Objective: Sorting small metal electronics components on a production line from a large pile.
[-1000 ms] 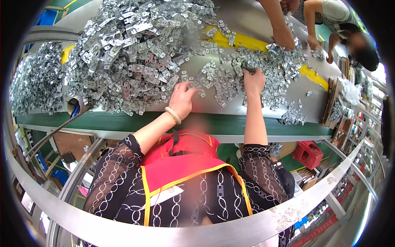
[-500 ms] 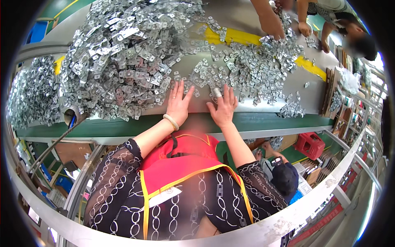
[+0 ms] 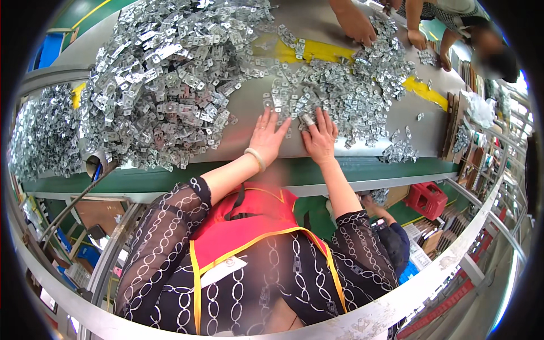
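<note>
My left hand (image 3: 268,137) lies flat on the grey table (image 3: 249,102), fingers spread, with a pale bracelet at the wrist. It touches the near edge of a scatter of small silver metal plates (image 3: 345,93). My right hand (image 3: 319,139) rests flat right beside it, fingers apart over the same plates, with a cap on one fingertip. Neither hand grips anything. A large heap of the same metal plates (image 3: 164,73) is piled to the left of both hands.
Two other people's hands (image 3: 356,24) reach into the plates from the table's far side. Yellow stripes (image 3: 317,51) cross the table, and a green rim (image 3: 170,177) runs along its near edge. A red crate (image 3: 426,199) and another person (image 3: 391,235) are below the table.
My right hand has pulled back from the farther plates toward the near edge. Both hands now lie flat side by side, closer to me.
</note>
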Available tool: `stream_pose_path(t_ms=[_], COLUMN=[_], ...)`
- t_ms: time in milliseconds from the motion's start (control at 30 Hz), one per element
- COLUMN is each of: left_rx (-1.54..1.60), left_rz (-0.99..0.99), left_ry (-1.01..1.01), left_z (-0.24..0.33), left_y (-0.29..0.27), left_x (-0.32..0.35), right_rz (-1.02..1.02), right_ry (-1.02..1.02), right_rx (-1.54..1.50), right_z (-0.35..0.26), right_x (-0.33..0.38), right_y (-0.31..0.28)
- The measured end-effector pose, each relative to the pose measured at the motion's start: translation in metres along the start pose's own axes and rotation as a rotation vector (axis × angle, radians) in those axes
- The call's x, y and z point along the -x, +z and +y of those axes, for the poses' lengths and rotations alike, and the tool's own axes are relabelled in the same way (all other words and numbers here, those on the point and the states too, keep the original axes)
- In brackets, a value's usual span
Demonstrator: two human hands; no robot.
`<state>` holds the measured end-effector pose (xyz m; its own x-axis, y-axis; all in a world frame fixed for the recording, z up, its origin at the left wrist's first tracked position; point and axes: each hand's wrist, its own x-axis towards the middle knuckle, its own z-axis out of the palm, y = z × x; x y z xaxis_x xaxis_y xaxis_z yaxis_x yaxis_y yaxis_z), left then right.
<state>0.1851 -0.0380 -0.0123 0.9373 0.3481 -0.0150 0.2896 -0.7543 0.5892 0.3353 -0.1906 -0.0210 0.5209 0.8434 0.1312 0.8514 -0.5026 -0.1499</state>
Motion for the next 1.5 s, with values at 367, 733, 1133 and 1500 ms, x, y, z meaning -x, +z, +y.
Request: stream_pose_path(t_ms=[367, 733, 1133, 1500], left_rx=[0.188, 0.571, 1.672, 1.744], left_rz=[0.032, -0.062, -0.055, 0.276], left_ry=[0.054, -0.438, -1.174, -1.119], left_z=[0.014, -0.045, -0.030, -0.016], left_y=[-0.021, -0.100, -0.104, -0.115], left_x=[-0.025, 0.133, 0.188, 0.235], right_rz=[0.252, 0.097, 0.010, -0.046], right_ry=[0.156, -0.024, -0.055, -0.120], right_rx=[-0.186, -0.058, -0.230, -0.294], right_z=[0.000, -0.047, -0.111, -0.136], right_x=[-0.010, 0.007, 0.031, -0.033], right_y=[-0.015, -0.009, -0.028, 0.000])
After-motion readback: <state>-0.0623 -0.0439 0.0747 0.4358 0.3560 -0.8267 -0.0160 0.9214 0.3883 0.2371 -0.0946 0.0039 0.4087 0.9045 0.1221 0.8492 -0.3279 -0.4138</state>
